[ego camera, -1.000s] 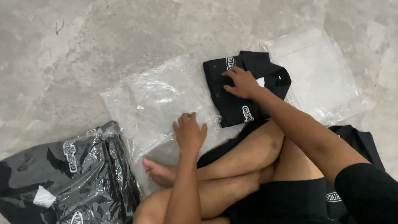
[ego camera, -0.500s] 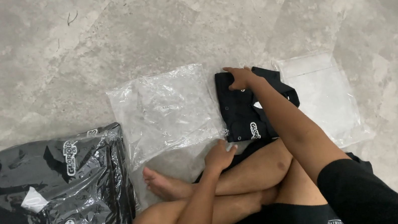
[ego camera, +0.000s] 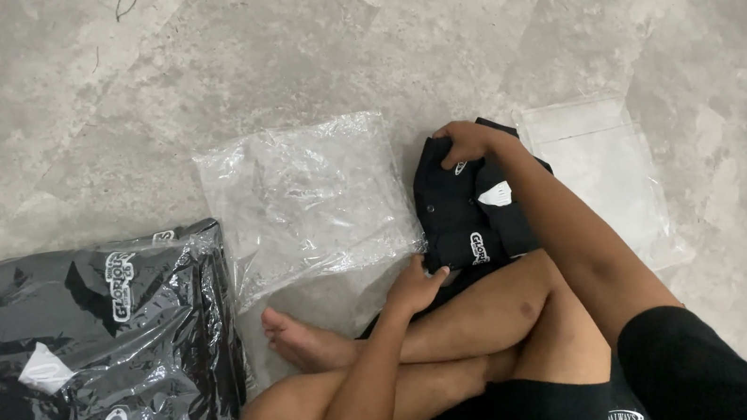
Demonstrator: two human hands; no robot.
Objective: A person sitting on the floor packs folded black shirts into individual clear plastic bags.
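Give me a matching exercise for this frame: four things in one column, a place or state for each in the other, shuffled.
Things:
1. folded black shirt
2. crinkled empty clear bag
3. flat clear bag
4. bagged black shirts

Places or states:
A. far left of the floor, wrapped in plastic
B. gripped at both ends by the left hand and right hand
C. right of the folded shirt
D. left of the folded shirt

Pairs: 1-B, 2-D, 3-C, 4-A

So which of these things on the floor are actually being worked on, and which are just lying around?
In hand:
- folded black shirt with white print, gripped at its far edge by the right hand and at its near edge by the left hand

Lying about:
- crinkled clear plastic bag
- flat clear plastic bag
- stack of bagged black shirts
- grey stone floor
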